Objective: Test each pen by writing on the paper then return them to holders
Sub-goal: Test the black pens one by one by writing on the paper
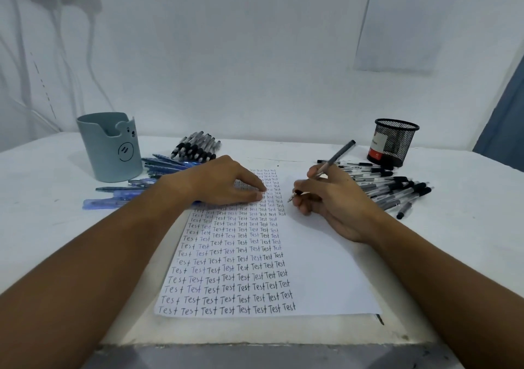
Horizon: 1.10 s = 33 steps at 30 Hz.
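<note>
Your right hand (331, 198) is gripping a grey pen with a black cap (330, 164), right of centre in the frame, its tip hovering at the blank right half of the white paper sheet (320, 269). Your left hand (224, 181) is pressing straight fingers onto the sheet's rows of "Test". The grey bear-faced plastic holder (110, 150) is standing on the white desk (42, 198) at left, the black mesh holder (394, 141) at right, loose pens lying beside each.

A printed sheet (408, 22) hangs on the white wall (226, 56).
</note>
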### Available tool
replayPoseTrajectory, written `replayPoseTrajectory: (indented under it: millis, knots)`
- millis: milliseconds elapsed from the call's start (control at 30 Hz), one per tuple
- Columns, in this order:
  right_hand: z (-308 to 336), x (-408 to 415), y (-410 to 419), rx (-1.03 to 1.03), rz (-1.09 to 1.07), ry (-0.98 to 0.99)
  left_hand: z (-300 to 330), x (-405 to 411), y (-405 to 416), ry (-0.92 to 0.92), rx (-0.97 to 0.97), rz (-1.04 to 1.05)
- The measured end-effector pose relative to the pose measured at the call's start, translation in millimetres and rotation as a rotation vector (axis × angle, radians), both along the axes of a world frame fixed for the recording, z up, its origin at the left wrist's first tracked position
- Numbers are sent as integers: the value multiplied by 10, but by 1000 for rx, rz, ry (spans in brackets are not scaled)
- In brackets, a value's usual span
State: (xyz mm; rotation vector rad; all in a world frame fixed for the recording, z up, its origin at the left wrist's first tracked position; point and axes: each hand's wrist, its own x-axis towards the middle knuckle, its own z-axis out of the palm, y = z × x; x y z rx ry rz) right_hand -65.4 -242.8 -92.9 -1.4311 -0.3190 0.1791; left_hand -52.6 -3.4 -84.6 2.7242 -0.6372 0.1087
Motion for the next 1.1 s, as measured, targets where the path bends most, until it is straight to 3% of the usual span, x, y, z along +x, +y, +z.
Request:
replayPoseTrajectory:
  millis: [633, 867, 1100]
  knots:
    - [93, 148, 3, 220, -217, -75, 5, -5, -23, -99, 11, 22]
    - [86, 188, -77, 158, -232, -167, 31, -52, -62, -90, 6, 29]
    - [95, 176, -81, 40, -261, -135, 28, -63, -198, -141, -60, 15]
